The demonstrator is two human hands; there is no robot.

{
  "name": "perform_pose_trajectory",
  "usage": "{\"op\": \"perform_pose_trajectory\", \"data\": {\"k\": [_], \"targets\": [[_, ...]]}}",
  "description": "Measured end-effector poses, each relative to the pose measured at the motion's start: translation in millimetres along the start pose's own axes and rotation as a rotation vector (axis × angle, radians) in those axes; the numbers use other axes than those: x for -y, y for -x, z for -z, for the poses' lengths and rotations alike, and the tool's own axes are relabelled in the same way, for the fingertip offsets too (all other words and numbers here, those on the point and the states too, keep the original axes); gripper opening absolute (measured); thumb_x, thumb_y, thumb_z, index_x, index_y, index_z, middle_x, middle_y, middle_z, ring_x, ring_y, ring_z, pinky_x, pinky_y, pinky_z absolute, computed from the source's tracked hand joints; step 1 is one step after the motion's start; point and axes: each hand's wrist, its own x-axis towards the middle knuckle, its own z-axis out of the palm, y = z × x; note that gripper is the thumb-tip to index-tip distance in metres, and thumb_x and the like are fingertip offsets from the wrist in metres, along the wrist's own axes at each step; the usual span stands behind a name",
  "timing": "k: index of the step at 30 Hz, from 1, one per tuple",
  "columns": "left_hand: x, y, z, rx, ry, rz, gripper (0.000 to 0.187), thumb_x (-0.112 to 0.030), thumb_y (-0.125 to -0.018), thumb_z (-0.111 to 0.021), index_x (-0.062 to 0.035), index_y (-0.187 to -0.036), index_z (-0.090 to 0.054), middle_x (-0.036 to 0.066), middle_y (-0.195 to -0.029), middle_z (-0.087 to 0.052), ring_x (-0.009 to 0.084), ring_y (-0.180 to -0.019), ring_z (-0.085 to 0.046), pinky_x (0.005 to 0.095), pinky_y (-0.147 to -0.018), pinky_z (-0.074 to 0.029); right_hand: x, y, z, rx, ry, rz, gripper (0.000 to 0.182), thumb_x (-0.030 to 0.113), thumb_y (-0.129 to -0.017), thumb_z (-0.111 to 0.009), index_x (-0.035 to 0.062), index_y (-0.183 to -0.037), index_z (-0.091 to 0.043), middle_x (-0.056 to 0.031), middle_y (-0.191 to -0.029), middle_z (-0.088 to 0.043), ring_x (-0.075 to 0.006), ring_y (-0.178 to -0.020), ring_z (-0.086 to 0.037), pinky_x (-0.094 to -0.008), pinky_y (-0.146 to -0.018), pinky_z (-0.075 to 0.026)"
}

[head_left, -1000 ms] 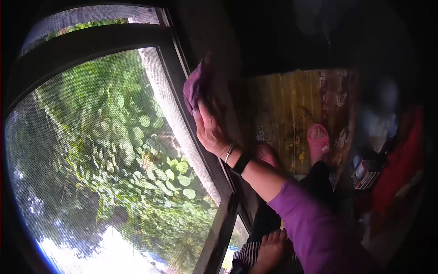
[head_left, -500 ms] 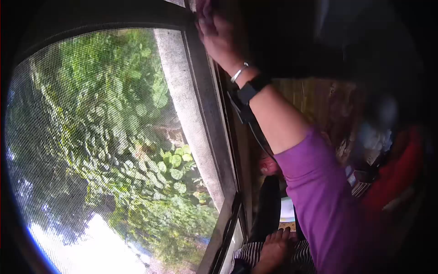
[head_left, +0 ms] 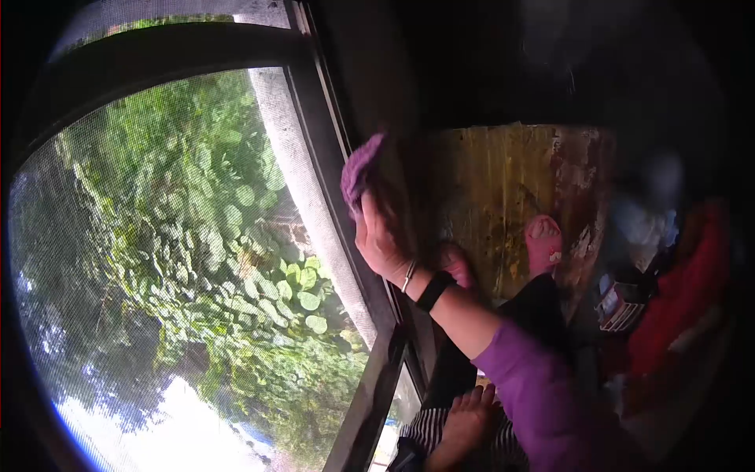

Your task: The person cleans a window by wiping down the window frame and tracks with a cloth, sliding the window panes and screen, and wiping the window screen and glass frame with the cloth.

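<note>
My right hand, reaching up from the purple sleeve with a bangle and a black band at the wrist, is closed round a crumpled purple cloth. The cloth lies against the inner side of the dark window frame; its top end sticks out beyond my fingers. Beside it, mesh fills the window opening. Low in the view my left hand rests on black-and-white striped fabric, fingers stretched out and holding nothing.
A foot in a pink slipper stands on a worn, stained wooden surface. Right of it are a small box and red fabric. Green plants show through the mesh. The top right is too dark to make out.
My right hand has come down along the window frame with the purple cloth, from the top edge to mid-view. The camera view has shifted slightly, showing more floor and the slipper. My left hand stays low.
</note>
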Motion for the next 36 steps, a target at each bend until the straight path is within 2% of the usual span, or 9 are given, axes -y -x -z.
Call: {"op": "perform_pose_trajectory", "data": {"k": [5,10,17,20,24,27,30,34,36], "targets": [[15,10,-27,-0.123,0.035,-0.049,0.031,-0.024,-0.083,-0.052,-0.0038,-0.106,-0.049,0.013,-0.097,-0.056,0.0267,-0.088,-0.057,0.0381,-0.077,-0.043,6,-148,-41,-0.315,-0.063,0.061,0.028,0.017,-0.089,-0.049,-0.0006,-0.111,-0.05,-0.0213,-0.086,-0.059,-0.0393,-0.079,-0.056,-0.0428,-0.069,-0.045],[4,7,-8,-0.049,-0.043,-0.062,0.031,-0.02,-0.079,-0.053,-0.0012,-0.104,-0.05,0.016,-0.094,-0.056,0.0281,-0.088,-0.056,0.0376,-0.077,-0.043,4,-46,-10,-0.199,0.01,0.052,0.019,0.017,-0.087,-0.053,-0.0006,-0.091,-0.05,-0.0225,-0.071,-0.055,-0.0414,-0.065,-0.053,-0.0454,-0.058,-0.044],[12,14,-22,0.099,-0.11,-0.12,0.022,-0.021,-0.08,-0.05,-0.0014,-0.086,-0.059,0.015,-0.097,-0.059,0.0257,-0.091,-0.055,0.0379,-0.076,-0.042,7,163,55,0.33,0.064,-0.29,0.024,0.02,-0.085,-0.057,0.0009,-0.072,-0.051,-0.0211,-0.069,-0.055,-0.0389,-0.065,-0.055,-0.0457,-0.059,-0.043],[13,13,-29,0.133,-0.127,-0.095,0.023,-0.02,-0.08,-0.05,-0.0017,-0.089,-0.059,0.013,-0.095,-0.059,0.0255,-0.092,-0.055,0.0371,-0.077,-0.042,2,182,62,0.646,0.068,-0.498,0.025,0.02,-0.085,-0.057,0.0009,-0.069,-0.054,-0.0226,-0.068,-0.057,-0.0392,-0.066,-0.057,-0.046,-0.059,-0.044],[7,10,-21,0.091,-0.168,-0.042,0.025,-0.019,-0.08,-0.05,-0.0013,-0.095,-0.056,0.012,-0.093,-0.059,0.0257,-0.091,-0.055,0.0372,-0.077,-0.042,-27,201,77,0.844,0.007,-0.381,0.02,0.016,-0.076,-0.062,-0.0014,-0.071,-0.054,-0.0237,-0.067,-0.057,-0.0415,-0.068,-0.058,-0.0485,-0.06,-0.045],[10,11,-29,0.0,-0.145,-0.056,0.027,-0.018,-0.079,-0.053,-0.0043,-0.103,-0.055,0.012,-0.091,-0.059,0.0264,-0.088,-0.057,0.0361,-0.076,-0.044,-25,151,94,0.463,-0.003,-0.48,0.012,0.006,-0.076,-0.06,-0.001,-0.084,-0.055,-0.0215,-0.075,-0.057,-0.0421,-0.071,-0.056,-0.0445,-0.062,-0.045],[8,12,-30,-0.058,-0.132,-0.03,0.032,-0.019,-0.08,-0.053,-0.0035,-0.108,-0.052,0.012,-0.09,-0.058,0.0265,-0.088,-0.057,0.036,-0.076,-0.045,-6,85,105,0.337,-0.007,-0.126,0.018,0.007,-0.074,-0.06,0.0011,-0.091,-0.054,-0.0182,-0.1,-0.054,-0.0364,-0.091,-0.052,-0.0418,-0.078,-0.044],[14,15,-35,-0.017,-0.129,-0.097,0.032,-0.019,-0.08,-0.053,-0.0031,-0.107,-0.052,0.012,-0.092,-0.059,0.0257,-0.086,-0.057,0.0362,-0.074,-0.044,7,82,79,0.356,-0.075,0.311,0.018,0.007,-0.075,-0.06,-0.0035,-0.089,-0.054,-0.0199,-0.099,-0.053,-0.0365,-0.092,-0.052,-0.0429,-0.076,-0.044],[15,14,-38,-0.005,-0.128,-0.101,0.032,-0.019,-0.08,-0.054,-0.0033,-0.107,-0.052,0.012,-0.093,-0.059,0.0253,-0.086,-0.058,0.0363,-0.074,-0.044,-16,135,71,0.492,-0.014,0.286,0.016,0.002,-0.07,-0.058,-0.002,-0.085,-0.057,-0.0194,-0.097,-0.055,-0.0364,-0.095,-0.052,-0.0441,-0.084,-0.043]]}}
